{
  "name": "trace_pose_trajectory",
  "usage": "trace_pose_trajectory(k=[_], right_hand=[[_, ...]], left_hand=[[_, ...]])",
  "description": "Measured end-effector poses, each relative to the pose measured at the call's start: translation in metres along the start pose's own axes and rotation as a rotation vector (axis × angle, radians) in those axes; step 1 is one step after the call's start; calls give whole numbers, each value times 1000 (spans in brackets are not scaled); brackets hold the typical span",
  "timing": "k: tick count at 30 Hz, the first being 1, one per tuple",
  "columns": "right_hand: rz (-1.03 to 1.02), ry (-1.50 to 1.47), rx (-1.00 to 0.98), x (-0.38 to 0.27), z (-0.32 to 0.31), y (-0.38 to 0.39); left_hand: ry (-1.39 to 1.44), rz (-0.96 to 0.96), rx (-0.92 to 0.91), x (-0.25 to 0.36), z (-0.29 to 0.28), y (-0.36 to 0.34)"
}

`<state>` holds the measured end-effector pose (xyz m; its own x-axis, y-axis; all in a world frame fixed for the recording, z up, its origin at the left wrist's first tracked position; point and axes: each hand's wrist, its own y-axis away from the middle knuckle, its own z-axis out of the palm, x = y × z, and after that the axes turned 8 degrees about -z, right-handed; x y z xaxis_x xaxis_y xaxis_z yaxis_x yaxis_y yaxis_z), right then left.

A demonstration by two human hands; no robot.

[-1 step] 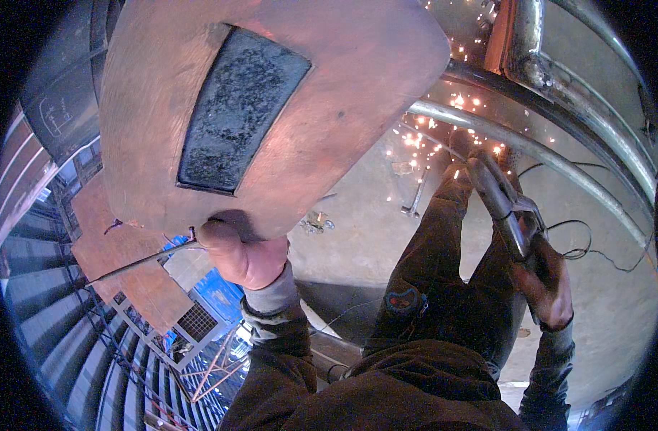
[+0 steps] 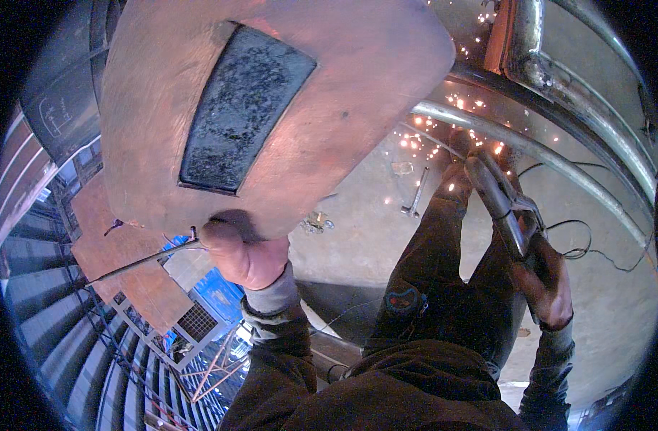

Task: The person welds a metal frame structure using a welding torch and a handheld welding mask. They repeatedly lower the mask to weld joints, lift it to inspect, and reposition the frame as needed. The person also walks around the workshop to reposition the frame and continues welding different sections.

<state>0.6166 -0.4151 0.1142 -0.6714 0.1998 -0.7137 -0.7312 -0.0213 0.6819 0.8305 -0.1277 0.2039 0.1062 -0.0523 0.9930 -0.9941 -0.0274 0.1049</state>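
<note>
My left hand [image 2: 246,255] grips a hand-held welding shield [image 2: 350,136] from below, its fingers mostly hidden behind it. The copper-toned shield has a dark window [image 2: 243,108] and fills the upper middle. A thin rod [image 2: 142,258] extends leftward beside that hand; I cannot tell whether it is held. At the lower right, my right hand [image 2: 548,287] is closed around a dark welding electrode holder [image 2: 497,197]. A thin electrode [image 2: 436,144] projects from the holder up-left toward the shield, among orange sparks [image 2: 458,102] near a steel tube [image 2: 523,141].
Curved metal tubing [image 2: 558,86] crosses the upper right. A hammer-like tool [image 2: 415,194] and small metal pieces [image 2: 316,221] lie on the grey floor. A cable [image 2: 580,241] loops at right. At left are a rust-coloured plate [image 2: 120,244], blue objects [image 2: 221,287] and a grate [image 2: 196,323]. My legs are below.
The shield has shifted very slightly to the right. The sparks are a little fewer and differently placed. My hands look almost unmoved.
</note>
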Motion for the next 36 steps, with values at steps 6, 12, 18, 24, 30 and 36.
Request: trace_pose_trajectory(k=[6,12,18,24,30,36], right_hand=[[-78,2,4,-2,6,-9],[-80,-14,-36,-4,4,-16],[66,19,-61,-8,1,-18],[32,-45,-19,-6,6,-17],[-7,12,-21,-7,5,-18],[-4,-58,-46,-8,4,-19]], left_hand=[[66,-209,-1,-3,-19,13],[-159,-323,-8,1,10,36],[-169,-324,-125,0,7,39],[-172,-321,-102,-2,9,39],[-185,-334,-73,-4,8,37],[-222,-291,-84,-4,12,37]])
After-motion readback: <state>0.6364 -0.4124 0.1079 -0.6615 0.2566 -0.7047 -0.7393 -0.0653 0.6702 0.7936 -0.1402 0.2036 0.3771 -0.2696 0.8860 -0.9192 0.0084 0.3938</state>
